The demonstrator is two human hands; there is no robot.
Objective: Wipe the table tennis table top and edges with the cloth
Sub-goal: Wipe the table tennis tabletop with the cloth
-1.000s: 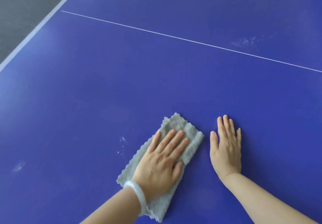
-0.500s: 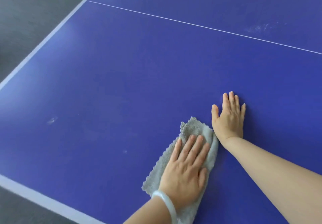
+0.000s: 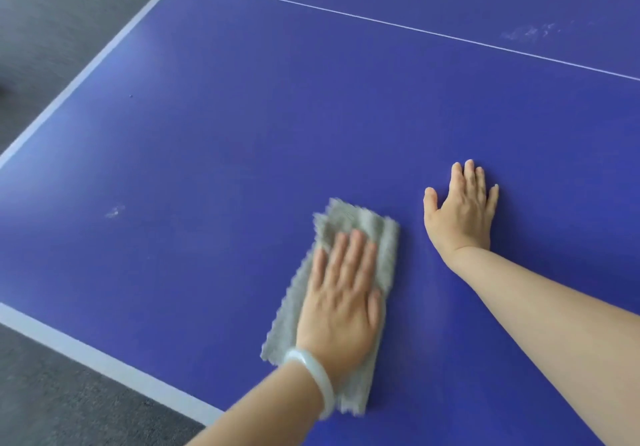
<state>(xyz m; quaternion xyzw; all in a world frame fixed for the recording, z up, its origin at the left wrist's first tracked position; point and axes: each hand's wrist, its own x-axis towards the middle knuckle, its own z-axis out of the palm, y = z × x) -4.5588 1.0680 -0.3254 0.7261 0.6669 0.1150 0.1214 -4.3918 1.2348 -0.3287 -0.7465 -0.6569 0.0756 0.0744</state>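
Observation:
The blue table tennis table (image 3: 242,116) fills the view, with a white border stripe along its near and left edges. A grey cloth (image 3: 360,230) lies flat on it near the front. My left hand (image 3: 343,303), with a pale bangle at the wrist, presses flat on the cloth with straight fingers; it is motion-blurred. My right hand (image 3: 462,210) rests flat and spread on the bare table just right of the cloth, not touching it.
A thin white centre line (image 3: 415,29) crosses the table at the back. Dusty smudges show at the left (image 3: 114,210) and far right (image 3: 530,31). Dark grey floor (image 3: 52,29) lies beyond the left and near edges.
My left hand has slid the cloth to the left, away from my right hand, opening a gap between them. The right hand has stayed planted on the table.

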